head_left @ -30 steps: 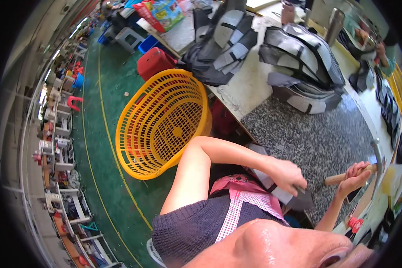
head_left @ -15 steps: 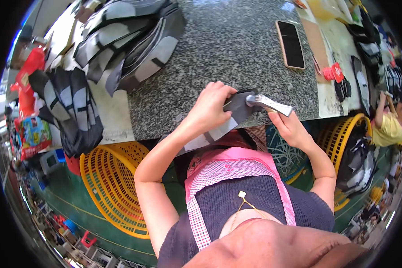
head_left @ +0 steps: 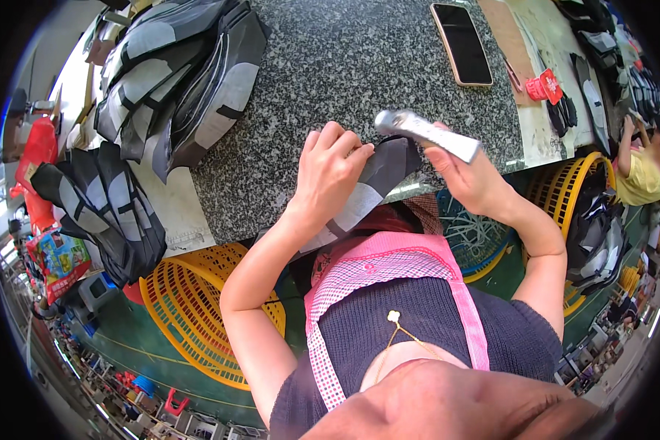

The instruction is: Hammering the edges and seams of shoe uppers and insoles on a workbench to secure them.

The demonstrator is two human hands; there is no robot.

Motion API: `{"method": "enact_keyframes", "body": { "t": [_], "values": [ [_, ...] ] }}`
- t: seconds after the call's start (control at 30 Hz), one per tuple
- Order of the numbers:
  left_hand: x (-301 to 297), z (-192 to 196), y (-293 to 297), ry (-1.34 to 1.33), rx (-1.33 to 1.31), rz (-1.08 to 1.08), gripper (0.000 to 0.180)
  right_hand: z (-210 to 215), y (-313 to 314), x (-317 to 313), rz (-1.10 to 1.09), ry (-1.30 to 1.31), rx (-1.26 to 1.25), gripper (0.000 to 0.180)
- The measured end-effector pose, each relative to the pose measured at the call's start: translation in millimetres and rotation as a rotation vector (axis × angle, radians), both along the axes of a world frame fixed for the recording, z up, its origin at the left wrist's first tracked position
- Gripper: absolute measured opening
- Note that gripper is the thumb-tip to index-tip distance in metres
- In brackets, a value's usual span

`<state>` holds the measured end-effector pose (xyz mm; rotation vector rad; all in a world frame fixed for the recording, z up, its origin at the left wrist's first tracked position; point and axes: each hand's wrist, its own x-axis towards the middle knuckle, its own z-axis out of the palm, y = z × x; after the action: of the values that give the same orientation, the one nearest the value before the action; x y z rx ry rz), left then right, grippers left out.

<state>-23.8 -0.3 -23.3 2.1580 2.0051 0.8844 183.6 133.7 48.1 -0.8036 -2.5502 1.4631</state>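
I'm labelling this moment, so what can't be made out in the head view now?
Head view:
Hammer: handle hidden by its own head and the right hand; striking end blurred.
Gray piece: partly covered by the left hand.
Yellow-shirted person: details too small.

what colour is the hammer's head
The hammer's head is shiny silver; it shows best in the head view.

- No words or numbers can be read with certainty.
- Colourful bag [head_left: 59, 260], far left: printed in green, blue and red, too small and warped to make out.
- Red spool-like item [head_left: 545, 88] on the tabletop [head_left: 330, 73]: white marking, illegible.
- Pink apron [head_left: 400, 253]: small looped motif [head_left: 369, 268]; figure or ornament, I cannot tell.
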Motion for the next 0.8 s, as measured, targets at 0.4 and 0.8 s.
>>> {"method": "enact_keyframes", "body": {
  "t": [0.4,0.8],
  "values": [
    [-7.0,4.3,-8.0,-0.198,-0.094,0.131,0.009,-20.5,-4.0,2.6,0.138,-0.123,0.042,0.018],
    [12.1,3.9,-25.0,-0.096,-0.088,0.029,0.021,-4.6,5.2,-7.3,0.164,-0.017,0.100,0.014]
  ]
}}
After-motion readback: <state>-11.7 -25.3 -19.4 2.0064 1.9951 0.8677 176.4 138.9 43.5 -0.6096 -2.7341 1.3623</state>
